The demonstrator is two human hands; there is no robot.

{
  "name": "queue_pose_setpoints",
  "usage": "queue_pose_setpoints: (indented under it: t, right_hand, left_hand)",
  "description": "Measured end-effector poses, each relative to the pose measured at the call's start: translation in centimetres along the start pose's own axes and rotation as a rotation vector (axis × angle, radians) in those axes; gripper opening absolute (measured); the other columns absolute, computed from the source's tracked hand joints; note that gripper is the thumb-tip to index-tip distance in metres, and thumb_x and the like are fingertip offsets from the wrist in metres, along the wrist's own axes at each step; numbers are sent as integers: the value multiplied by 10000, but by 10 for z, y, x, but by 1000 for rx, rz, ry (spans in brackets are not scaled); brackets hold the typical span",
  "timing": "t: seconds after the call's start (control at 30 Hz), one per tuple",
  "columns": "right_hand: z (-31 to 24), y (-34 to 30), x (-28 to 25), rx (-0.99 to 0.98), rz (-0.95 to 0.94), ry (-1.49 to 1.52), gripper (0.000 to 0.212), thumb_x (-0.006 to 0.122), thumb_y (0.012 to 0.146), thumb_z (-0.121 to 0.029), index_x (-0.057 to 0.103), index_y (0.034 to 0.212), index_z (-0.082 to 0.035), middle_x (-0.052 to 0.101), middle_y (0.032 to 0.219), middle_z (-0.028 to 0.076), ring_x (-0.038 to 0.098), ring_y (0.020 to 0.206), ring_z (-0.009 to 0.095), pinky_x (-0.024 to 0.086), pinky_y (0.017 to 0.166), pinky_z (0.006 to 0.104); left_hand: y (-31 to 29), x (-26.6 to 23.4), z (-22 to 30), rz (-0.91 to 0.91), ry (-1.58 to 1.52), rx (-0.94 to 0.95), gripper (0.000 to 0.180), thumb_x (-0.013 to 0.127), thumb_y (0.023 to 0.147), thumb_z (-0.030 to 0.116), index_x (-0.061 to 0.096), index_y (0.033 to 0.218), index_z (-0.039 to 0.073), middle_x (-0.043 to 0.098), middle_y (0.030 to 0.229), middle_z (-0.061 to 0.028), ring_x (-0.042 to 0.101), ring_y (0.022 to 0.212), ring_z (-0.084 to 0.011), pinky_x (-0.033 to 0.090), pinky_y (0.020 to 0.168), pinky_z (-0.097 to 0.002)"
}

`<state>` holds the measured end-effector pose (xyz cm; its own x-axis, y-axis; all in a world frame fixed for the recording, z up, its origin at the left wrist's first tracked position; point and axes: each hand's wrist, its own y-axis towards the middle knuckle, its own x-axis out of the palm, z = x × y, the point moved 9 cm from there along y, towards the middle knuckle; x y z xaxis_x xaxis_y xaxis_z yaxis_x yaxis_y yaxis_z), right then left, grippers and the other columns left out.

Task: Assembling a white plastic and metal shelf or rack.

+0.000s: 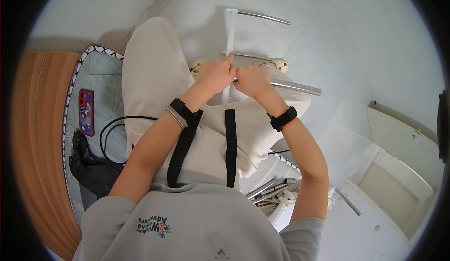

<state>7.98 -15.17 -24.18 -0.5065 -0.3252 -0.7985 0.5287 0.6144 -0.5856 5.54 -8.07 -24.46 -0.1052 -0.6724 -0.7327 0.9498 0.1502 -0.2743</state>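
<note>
In front of my lap stands a narrow white plastic bar [230, 35] with metal tubes joined along it. One metal tube [264, 17] sticks out to the right from its far end, and a thinner-looking one [248, 55] crosses farther down. My left hand [214, 76] is closed around the bar, one finger stretched along it. Right against it, my right hand [253, 81] is wrapped round a thicker metal tube [300, 87] that points right. The joint between that tube and the bar is mostly hidden by my fingers.
A red-cased phone [86, 112] and a black bag [93, 172] with a black cable [105, 139] lie on the grey quilted pad at left. Loose metal tubes [269, 193] and white parts are piled at lower right. An open white box [396, 181] stands far right; a single tube [348, 202] lies nearby.
</note>
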Motion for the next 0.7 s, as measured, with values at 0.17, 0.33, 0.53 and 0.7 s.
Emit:
queue_pose_setpoints:
  t: [0.17,0.33,0.53,0.7]
  right_hand:
    - [-5,-4,-5,-52,122,-54,114,592,700,-169,647,755,-86,642,743,114,637,684,274,503,580,385]
    - [-10,-5,-9,-81,254,-93,70,586,699,-147,625,715,-90,635,681,97,635,631,270,494,542,366]
    - [-11,-12,-2,-85,568,-189,69,580,675,-121,546,623,-90,596,581,86,606,529,257,477,478,343]
    - [-3,-14,-2,-144,499,-84,91,586,671,-138,543,620,-77,585,563,92,591,506,257,471,461,348]
  left_hand:
    - [0,-1,0,22,32,22,401,400,844,239,500,1213,120,596,712,-160,577,692,-329,454,634,-434]
    - [-2,-3,-5,5,28,-7,397,390,853,255,498,1216,135,602,746,-173,580,703,-342,463,656,-435]
    - [-3,1,-6,-18,85,-7,418,378,860,284,478,1237,135,608,778,-163,575,748,-339,466,669,-428]
    - [-3,12,-4,-114,75,-1,442,387,855,275,445,1261,108,605,789,-155,565,774,-333,465,663,-422]
